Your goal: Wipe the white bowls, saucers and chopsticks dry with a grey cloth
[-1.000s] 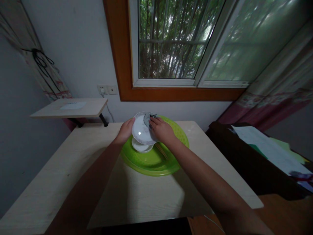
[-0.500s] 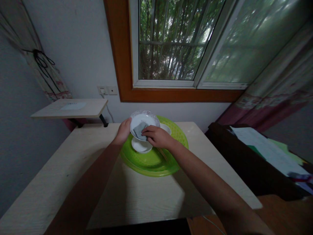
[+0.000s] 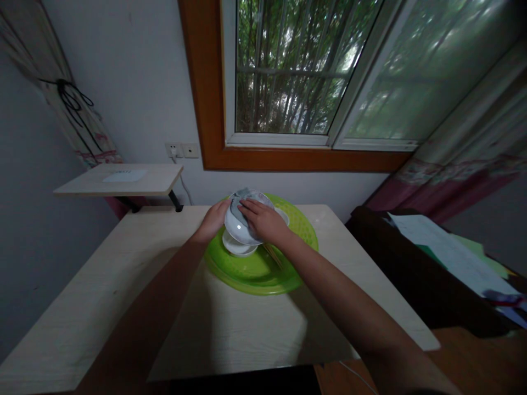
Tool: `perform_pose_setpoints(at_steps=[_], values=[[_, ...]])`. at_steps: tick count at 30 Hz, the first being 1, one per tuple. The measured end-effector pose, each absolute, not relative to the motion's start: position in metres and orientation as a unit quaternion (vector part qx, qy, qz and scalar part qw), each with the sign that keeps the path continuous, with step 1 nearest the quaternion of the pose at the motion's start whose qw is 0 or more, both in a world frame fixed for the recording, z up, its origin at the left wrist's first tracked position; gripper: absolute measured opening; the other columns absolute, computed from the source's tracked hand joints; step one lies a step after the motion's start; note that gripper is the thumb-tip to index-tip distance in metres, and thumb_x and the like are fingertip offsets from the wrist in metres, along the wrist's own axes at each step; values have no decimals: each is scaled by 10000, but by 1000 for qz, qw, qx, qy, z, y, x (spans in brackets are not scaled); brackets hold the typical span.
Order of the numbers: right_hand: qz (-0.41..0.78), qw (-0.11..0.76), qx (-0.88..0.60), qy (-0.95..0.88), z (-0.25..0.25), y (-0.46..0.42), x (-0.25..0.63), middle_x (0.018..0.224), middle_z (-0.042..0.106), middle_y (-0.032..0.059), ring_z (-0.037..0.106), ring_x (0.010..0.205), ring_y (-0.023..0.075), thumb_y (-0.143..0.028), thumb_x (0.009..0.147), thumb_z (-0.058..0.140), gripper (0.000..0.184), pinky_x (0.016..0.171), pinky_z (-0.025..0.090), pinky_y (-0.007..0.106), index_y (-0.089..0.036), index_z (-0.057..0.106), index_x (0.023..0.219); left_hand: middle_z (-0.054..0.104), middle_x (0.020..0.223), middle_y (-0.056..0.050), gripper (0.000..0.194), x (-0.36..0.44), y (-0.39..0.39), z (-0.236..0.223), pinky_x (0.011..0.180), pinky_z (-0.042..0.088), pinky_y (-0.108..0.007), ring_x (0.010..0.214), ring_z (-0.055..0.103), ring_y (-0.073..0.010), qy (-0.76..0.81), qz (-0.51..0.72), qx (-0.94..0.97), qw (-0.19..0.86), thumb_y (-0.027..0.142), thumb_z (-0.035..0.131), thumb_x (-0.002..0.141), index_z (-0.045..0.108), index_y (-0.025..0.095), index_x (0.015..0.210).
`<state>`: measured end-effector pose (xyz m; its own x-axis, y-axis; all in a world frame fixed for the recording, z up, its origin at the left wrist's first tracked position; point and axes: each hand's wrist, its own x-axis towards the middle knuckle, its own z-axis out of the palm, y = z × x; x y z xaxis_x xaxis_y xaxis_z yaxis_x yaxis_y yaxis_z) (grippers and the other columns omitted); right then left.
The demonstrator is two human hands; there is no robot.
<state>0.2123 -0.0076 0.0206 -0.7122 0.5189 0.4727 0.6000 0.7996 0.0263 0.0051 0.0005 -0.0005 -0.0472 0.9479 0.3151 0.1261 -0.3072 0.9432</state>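
My left hand (image 3: 214,220) grips the left edge of a white plate (image 3: 244,232), which is tilted above a green tray (image 3: 251,286). My right hand (image 3: 265,220) presses a grey cloth (image 3: 237,210) against the plate, its fingers partly covering the cloth. Part of the cloth sticks up at the plate's far rim. Just below the plate, a white bowl (image 3: 239,249) rests on the tray. Another white bowl (image 3: 282,215) is mostly hidden behind my right hand. A pair of chopsticks (image 3: 273,255) lies on the tray beneath my right wrist.
The tray stands on a pale wooden table (image 3: 247,334) against the wall. A small raised shelf (image 3: 156,178) with a paper on it is at the left. On the right, papers (image 3: 448,252) lie on a dark piece of furniture. A window (image 3: 304,71) is behind the table.
The plate has turned, showing a different face, and shifted slightly right. My right hand has moved the cloth from the plate's inner face toward its far left part.
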Motion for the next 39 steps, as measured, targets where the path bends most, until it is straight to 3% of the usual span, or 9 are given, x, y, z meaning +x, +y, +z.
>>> perform_pose_setpoints(at_steps=[4,8,11,14,18,24,31,35,39], values=[[-120,213,-394,-886,27,-8,217,1482,555,160,521,1332,307,-163,982,468,442,1148,404,458,-96,589,1402,749,1114,-129,435,3,-3,2,1006,479,-387,1050,663,-265,493,558,566,354,479,484,930,734,135,1024],[-135,165,-449,-868,36,-15,222,1188,712,193,601,1128,318,-132,931,499,307,1001,470,427,-93,725,1136,746,1098,-127,462,0,-7,3,1009,465,-371,1060,656,-260,502,571,559,332,518,479,940,728,134,1000],[-137,143,-457,-867,39,-19,226,1008,729,177,623,1004,310,-159,896,540,227,894,491,404,-117,751,968,745,1031,-117,494,-3,-5,0,973,479,-355,1025,658,-249,499,585,547,331,561,476,934,720,133,967],[-98,149,-404,-897,38,-20,228,966,724,136,640,934,275,-202,882,563,211,835,500,374,-144,759,936,739,1022,-113,497,-5,-2,-3,956,480,-349,1013,652,-241,498,598,536,326,572,482,926,716,135,957],[-3,185,-261,-947,29,-19,226,1011,733,102,656,949,227,-131,864,538,276,890,511,350,-150,764,1021,734,1015,-112,479,-4,1,-5,930,482,-346,971,647,-234,497,601,534,325,551,477,926,710,133,948],[21,238,-146,-960,20,-17,210,1353,662,76,579,1262,219,-75,909,502,472,1094,464,406,-213,649,1336,734,980,-94,425,0,3,-6,890,505,-345,921,655,-226,487,585,542,356,513,480,917,695,148,927],[-103,200,-281,-933,24,-7,211,1562,478,107,412,1453,258,-124,985,480,498,1198,364,446,-162,514,1480,742,1116,-118,394,4,3,-2,1033,458,-368,1063,656,-238,462,537,609,357,438,469,926,723,147,1007],[-146,183,-388,-891,34,-9,220,1502,540,142,467,1372,299,-123,990,446,449,1156,395,439,-93,572,1420,743,1136,-128,453,4,-5,5,1026,468,-370,1081,661,-250,478,535,599,355,471,457,943,723,126,1069],[-147,124,-453,-871,42,-19,227,1328,652,188,566,1173,313,-125,980,446,357,995,480,404,-82,691,1236,747,1119,-133,464,3,-13,11,1016,468,-367,1068,660,-254,512,538,589,319,487,439,958,722,127,1029]])
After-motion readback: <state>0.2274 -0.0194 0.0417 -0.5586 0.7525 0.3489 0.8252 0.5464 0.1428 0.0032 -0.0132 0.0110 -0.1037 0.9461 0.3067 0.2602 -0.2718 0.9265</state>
